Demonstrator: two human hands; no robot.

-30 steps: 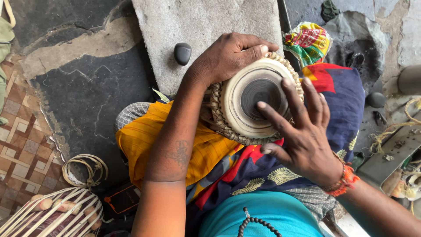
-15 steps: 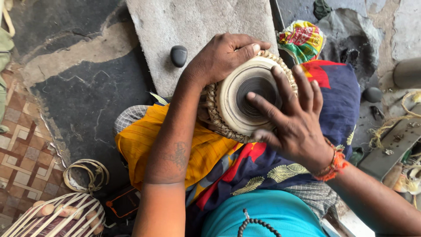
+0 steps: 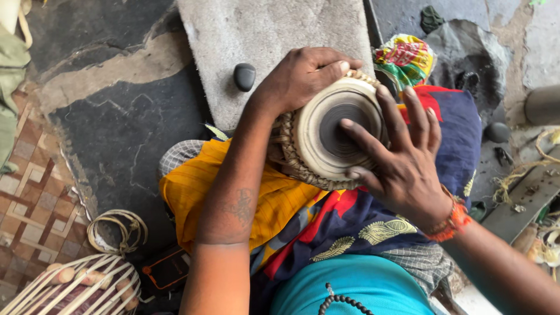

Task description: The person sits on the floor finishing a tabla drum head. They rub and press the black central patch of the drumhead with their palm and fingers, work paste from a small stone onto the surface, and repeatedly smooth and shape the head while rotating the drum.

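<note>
Drum: a small drum (image 3: 326, 137) with a pale skin, a dark round patch in the middle and a braided rim lies tilted on the person's lap, on yellow and patterned cloth (image 3: 303, 216).
Left hand (image 3: 303, 76): curled over the drum's upper edge, fingers together and gripping the rim.
Right hand (image 3: 396, 157): fingers spread apart, laid flat on the drum skin, fingertips on the dark patch.
Beyond the left hand: a dark oval stone (image 3: 244, 76) on a grey slab (image 3: 262, 29).
Below the left arm: a second strapped drum (image 3: 76, 289).
</note>
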